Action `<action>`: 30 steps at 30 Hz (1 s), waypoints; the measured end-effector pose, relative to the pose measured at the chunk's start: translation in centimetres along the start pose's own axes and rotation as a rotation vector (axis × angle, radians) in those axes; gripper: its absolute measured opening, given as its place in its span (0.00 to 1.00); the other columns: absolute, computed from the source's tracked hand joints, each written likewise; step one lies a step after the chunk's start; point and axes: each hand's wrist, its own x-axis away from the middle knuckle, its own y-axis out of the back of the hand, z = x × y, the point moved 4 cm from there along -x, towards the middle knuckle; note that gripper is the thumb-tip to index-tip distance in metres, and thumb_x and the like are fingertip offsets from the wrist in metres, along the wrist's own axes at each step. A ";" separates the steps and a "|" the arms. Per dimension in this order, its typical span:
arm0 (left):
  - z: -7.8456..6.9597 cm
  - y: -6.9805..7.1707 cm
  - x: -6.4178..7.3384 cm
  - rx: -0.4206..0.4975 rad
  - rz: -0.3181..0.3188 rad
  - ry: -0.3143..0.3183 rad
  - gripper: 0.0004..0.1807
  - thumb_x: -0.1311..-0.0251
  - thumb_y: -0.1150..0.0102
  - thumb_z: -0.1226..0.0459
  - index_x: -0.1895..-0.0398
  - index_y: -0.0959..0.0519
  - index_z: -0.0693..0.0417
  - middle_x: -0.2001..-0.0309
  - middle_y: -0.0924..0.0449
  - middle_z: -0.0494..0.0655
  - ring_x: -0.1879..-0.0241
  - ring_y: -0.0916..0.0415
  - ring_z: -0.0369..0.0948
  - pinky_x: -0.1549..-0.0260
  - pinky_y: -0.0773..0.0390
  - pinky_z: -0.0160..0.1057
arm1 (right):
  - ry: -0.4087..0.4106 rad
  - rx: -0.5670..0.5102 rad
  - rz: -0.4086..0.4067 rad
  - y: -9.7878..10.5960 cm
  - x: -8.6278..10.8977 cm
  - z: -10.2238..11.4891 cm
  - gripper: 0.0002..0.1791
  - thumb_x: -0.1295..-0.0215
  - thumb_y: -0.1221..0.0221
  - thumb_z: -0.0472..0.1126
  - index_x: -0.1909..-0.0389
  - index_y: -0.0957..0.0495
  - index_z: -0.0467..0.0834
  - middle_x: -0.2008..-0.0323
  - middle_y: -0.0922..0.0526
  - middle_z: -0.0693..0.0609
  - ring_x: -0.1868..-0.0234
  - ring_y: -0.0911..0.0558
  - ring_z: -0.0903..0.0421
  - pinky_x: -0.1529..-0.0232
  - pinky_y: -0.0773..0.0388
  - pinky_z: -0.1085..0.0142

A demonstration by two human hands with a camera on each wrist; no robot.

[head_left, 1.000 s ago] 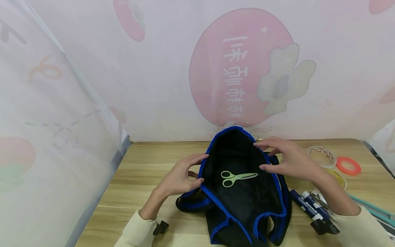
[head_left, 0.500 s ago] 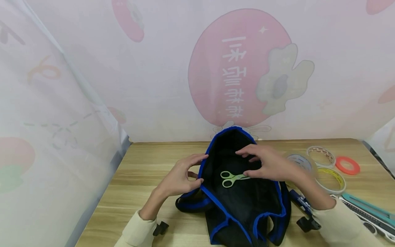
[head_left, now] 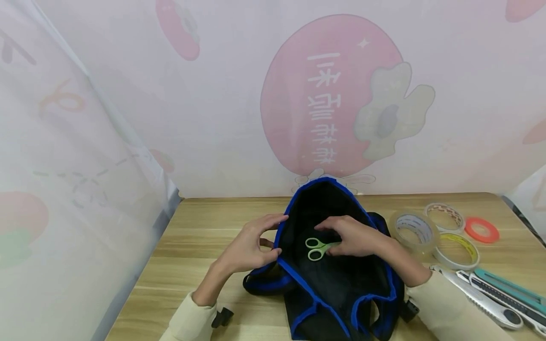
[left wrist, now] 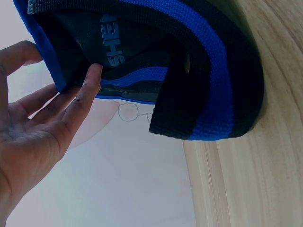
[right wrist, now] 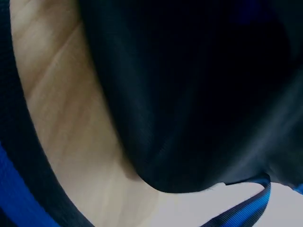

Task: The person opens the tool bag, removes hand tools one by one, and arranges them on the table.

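Observation:
A black fabric bag [head_left: 337, 293] with blue edging lies with its mouth spread on the table. My left hand [head_left: 253, 241] holds the bag's left rim; in the left wrist view its fingers [left wrist: 80, 97] lie against the black cloth, beside a black-and-blue strap [left wrist: 215, 61]. Inside the bag lie light green scissors [head_left: 315, 249], their handle loops pointing left. My right hand [head_left: 354, 237] is at the scissors, its fingers and thumb over the blades, which are hidden. I cannot tell whether it grips them. The right wrist view holds dark cloth [right wrist: 189, 94], no hand.
At the right lie several tape rolls, among them a clear one [head_left: 414, 232] and a red one [head_left: 482, 229]. Nearer are utility knives, a silver one [head_left: 482, 298] and a teal one [head_left: 507, 289]. A printed curtain [head_left: 222, 118] hangs behind the wooden table [head_left: 204, 222].
My right hand has moved left from the bag's right rim to the scissors, covering their blades. My right sleeve now hides the markers. The left hand keeps its place on the rim.

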 end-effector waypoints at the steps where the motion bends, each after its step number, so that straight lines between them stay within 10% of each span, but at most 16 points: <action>1: 0.0 0.0 0.0 0.000 0.000 -0.001 0.41 0.38 0.33 0.73 0.20 0.33 0.57 0.21 0.32 0.55 0.29 0.24 0.58 0.52 0.11 0.35 | -0.008 0.007 0.008 -0.2 -0.1 -0.1 0.31 0.35 0.27 0.40 0.33 0.20 0.36 0.36 0.16 0.41 0.38 0.15 0.43 0.38 0.15 0.48; 15: 0.1 0.0 0.0 -0.009 0.007 -0.008 0.42 0.39 0.32 0.73 0.20 0.32 0.57 0.21 0.32 0.55 0.29 0.24 0.58 0.52 0.11 0.34 | -0.116 0.031 0.033 -3.0 -0.8 -0.7 0.30 0.36 0.25 0.37 0.34 0.20 0.36 0.40 0.15 0.43 0.39 0.17 0.45 0.38 0.17 0.49; 30: 0.1 0.0 0.0 -0.028 0.011 -0.006 0.41 0.37 0.32 0.73 0.19 0.33 0.58 0.20 0.33 0.55 0.28 0.24 0.58 0.53 0.11 0.33 | -0.076 0.026 -0.055 -3.9 -0.8 -0.7 0.23 0.43 0.25 0.31 0.44 0.14 0.37 0.60 0.13 0.52 0.59 0.16 0.59 0.59 0.17 0.66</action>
